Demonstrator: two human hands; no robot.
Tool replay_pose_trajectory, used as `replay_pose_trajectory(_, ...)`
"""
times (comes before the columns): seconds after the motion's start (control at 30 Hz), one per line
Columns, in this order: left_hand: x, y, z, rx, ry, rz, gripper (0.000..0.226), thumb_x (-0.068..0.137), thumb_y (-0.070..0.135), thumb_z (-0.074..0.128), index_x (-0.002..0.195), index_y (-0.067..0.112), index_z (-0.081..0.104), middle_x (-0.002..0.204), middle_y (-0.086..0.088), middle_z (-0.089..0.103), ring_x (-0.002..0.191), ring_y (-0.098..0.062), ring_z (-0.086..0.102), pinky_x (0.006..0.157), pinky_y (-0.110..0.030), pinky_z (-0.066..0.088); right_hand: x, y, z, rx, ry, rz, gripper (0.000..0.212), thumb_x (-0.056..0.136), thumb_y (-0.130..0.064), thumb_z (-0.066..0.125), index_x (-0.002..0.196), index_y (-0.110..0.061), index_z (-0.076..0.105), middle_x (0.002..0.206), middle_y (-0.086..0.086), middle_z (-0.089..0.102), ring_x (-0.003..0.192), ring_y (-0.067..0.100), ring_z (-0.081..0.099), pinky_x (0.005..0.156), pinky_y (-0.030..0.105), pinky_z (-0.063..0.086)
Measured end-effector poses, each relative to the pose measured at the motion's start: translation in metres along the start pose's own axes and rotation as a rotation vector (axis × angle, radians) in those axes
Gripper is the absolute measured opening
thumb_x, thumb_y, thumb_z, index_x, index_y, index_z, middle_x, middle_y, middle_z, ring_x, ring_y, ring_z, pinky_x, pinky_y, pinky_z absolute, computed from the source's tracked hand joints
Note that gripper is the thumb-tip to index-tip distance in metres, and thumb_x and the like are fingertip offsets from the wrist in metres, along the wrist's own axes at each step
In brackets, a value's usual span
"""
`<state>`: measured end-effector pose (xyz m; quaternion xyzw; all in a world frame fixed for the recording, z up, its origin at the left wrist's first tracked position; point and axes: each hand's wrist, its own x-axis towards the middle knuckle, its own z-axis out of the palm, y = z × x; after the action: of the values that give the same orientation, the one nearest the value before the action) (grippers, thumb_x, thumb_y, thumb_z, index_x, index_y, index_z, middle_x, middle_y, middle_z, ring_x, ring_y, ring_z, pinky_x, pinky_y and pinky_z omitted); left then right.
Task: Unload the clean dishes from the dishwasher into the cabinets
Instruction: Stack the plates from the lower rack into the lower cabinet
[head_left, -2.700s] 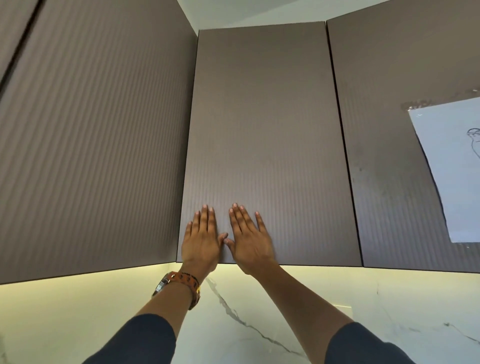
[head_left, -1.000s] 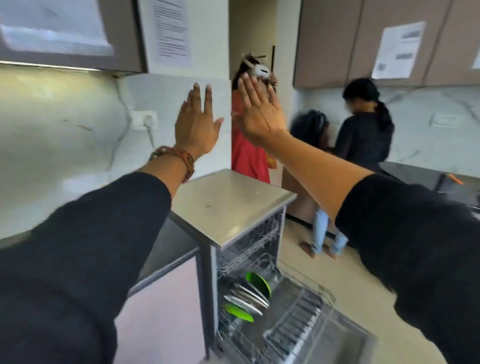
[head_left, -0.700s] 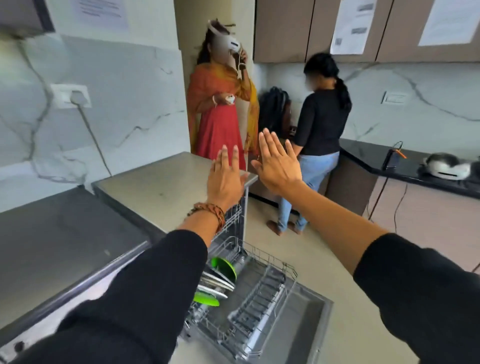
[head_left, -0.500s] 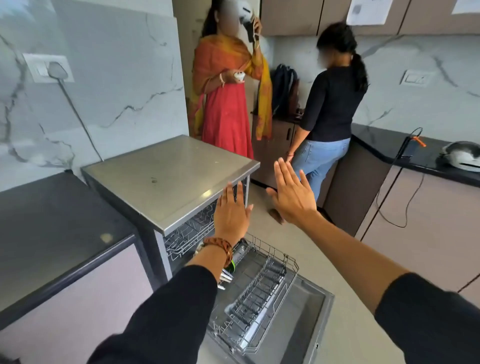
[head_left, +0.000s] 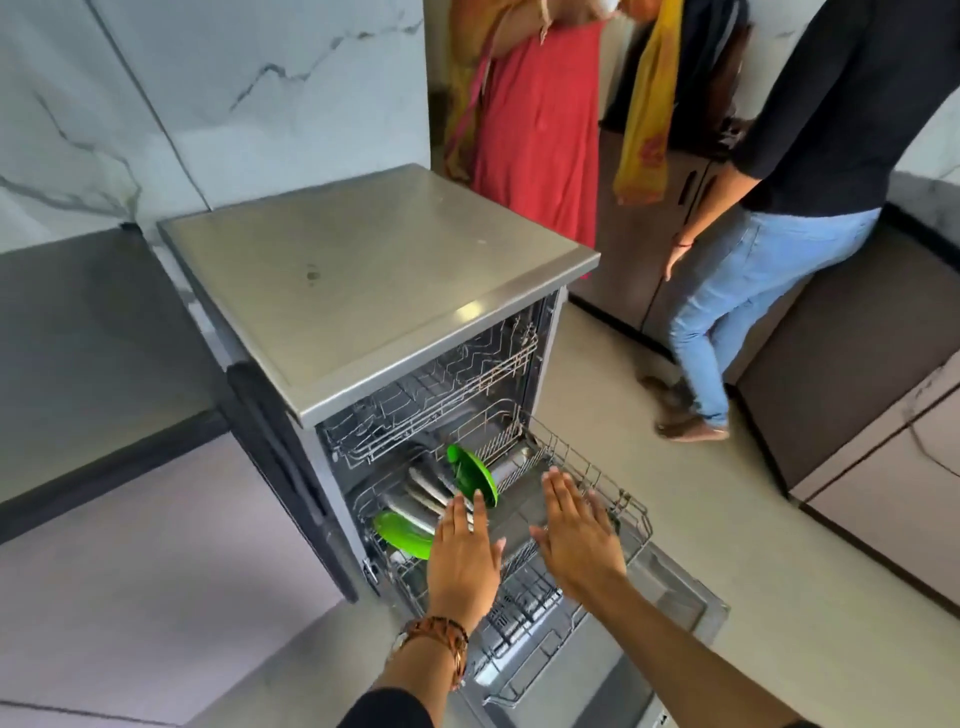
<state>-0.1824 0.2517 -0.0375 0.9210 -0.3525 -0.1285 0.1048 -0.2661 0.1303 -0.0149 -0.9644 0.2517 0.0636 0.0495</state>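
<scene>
Dishwasher (head_left: 374, 270) door down, lower rack (head_left: 587, 525) pulled out. Left hand (head_left: 464, 558) and right hand (head_left: 577, 530) hover flat over the rack, fingers spread, grasping nothing. Two green plates (head_left: 475, 475) and several steel plates (head_left: 423, 499) stand in the rack's rear slots

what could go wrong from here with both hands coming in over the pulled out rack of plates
1. The plates stand close together on edge: the upright green plate leans by the steel plates, so lifting one may knock its neighbour.
2. The open dishwasher door lies low before the person, a likely trip or shin hazard.
3. The left hand and right hand are flat and open; fingers could catch on the lower rack wires.
</scene>
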Motion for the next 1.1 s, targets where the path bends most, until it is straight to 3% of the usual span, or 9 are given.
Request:
replay_pose_trajectory(0.1, 0.019, -0.017, 0.035, -0.015, -0.013, -0.078, 0.065, 0.099, 0.041, 0.029, 0.150, 0.011, 0.001, 0.158, -0.014, 0.006, 0.147, -0.024, 0.007, 0.121, -0.034, 0.013, 0.024, -0.006, 0.048, -0.026, 0.015, -0.081, 0.078, 0.075, -0.051, -0.012, 0.140, -0.010, -0.005, 0.149, 0.006, -0.008, 0.142, 0.023, 0.001, 0.111, 0.043, 0.002)
replay_pose_trajectory(0.17, 0.030, -0.030, 0.061, -0.032, -0.022, -0.138, 0.063, 0.100, 0.039, 0.029, 0.150, 0.011, 0.003, 0.158, -0.014, 0.008, 0.147, -0.024, 0.008, 0.120, -0.033, 0.013, 0.034, -0.010, 0.079, -0.030, -0.089, -0.148, 0.074, 0.074, -0.051, -0.018, 0.137, -0.011, -0.018, 0.149, 0.006, -0.018, 0.138, 0.021, -0.015, 0.111, 0.041, -0.006)
replay_pose_trajectory(0.23, 0.038, -0.045, 0.084, -0.052, -0.039, -0.190, 0.062, 0.100, 0.039, 0.029, 0.151, 0.012, 0.005, 0.158, -0.013, 0.010, 0.147, -0.024, 0.011, 0.120, -0.034, 0.015, 0.046, -0.013, 0.107, -0.038, -0.184, -0.194, 0.061, 0.089, -0.049, -0.006, 0.134, -0.012, -0.025, 0.152, 0.005, -0.021, 0.135, 0.019, -0.023, 0.113, 0.039, -0.011)
replay_pose_trajectory(0.33, 0.049, -0.078, 0.122, -0.055, -0.052, -0.261, 0.063, 0.099, 0.040, 0.029, 0.150, 0.011, 0.007, 0.158, -0.010, 0.015, 0.146, -0.022, 0.016, 0.120, -0.033, 0.018, 0.072, -0.030, 0.148, -0.014, -0.230, -0.243, 0.066, 0.101, -0.038, 0.021, 0.144, -0.008, -0.018, 0.158, 0.008, -0.012, 0.146, 0.023, -0.011, 0.118, 0.040, -0.003)
replay_pose_trajectory(0.47, 0.067, -0.123, 0.164, -0.060, -0.036, -0.275, 0.063, 0.098, 0.040, 0.035, 0.149, 0.009, 0.015, 0.154, -0.011, 0.027, 0.143, -0.021, 0.025, 0.117, -0.029, 0.024, 0.114, -0.058, 0.197, 0.018, -0.260, -0.282, 0.066, 0.100, -0.037, 0.028, 0.150, -0.009, -0.004, 0.159, 0.009, -0.004, 0.148, 0.024, -0.001, 0.120, 0.041, 0.005)
replay_pose_trajectory(0.63, 0.106, -0.165, 0.207, -0.395, -0.044, -0.441, 0.055, 0.097, 0.029, 0.043, 0.146, 0.009, 0.029, 0.150, -0.012, 0.035, 0.140, -0.024, 0.032, 0.114, -0.034, 0.029, 0.160, -0.087, 0.247, 0.079, -0.273, -0.326, 0.064, 0.098, -0.034, 0.038, 0.151, -0.015, 0.007, 0.159, 0.013, 0.006, 0.146, 0.029, 0.011, 0.118, 0.041, 0.016)
replay_pose_trajectory(0.8, 0.153, -0.184, 0.226, -0.613, 0.070, -0.595, 0.042, 0.097, 0.020, 0.045, 0.135, 0.002, 0.047, 0.133, -0.021, 0.054, 0.126, -0.033, 0.047, 0.103, -0.036, 0.036, 0.198, -0.101, 0.278, 0.121, -0.306, -0.296, 0.066, 0.096, -0.027, 0.046, 0.151, -0.017, 0.011, 0.159, 0.011, 0.009, 0.145, 0.028, 0.014, 0.112, 0.044, 0.026)
replay_pose_trajectory(0.9, 0.174, -0.189, 0.232, -0.708, 0.107, -0.688, 0.034, 0.095, 0.013, 0.048, 0.126, 0.001, 0.056, 0.123, -0.023, 0.061, 0.116, -0.035, 0.055, 0.096, -0.036, 0.040, 0.208, -0.103, 0.286, 0.144, -0.219, -0.418, 0.064, 0.086, -0.011, 0.059, 0.144, -0.021, 0.034, 0.151, 0.015, 0.031, 0.134, 0.035, 0.036, 0.099, 0.051, 0.042)
replay_pose_trajectory(1.1, 0.193, -0.195, 0.243, -0.871, 0.099, -0.817, 0.033, 0.085, -0.001, 0.054, 0.116, 0.004, 0.064, 0.120, -0.019, 0.063, 0.114, -0.033, 0.057, 0.095, -0.037, 0.045, 0.221, -0.097, 0.295, 0.105, -0.318, -0.405, 0.051, 0.095, -0.021, 0.029, 0.145, -0.031, 0.029, 0.154, 0.020, 0.019, 0.131, 0.040, 0.035, 0.101, 0.050, 0.039)
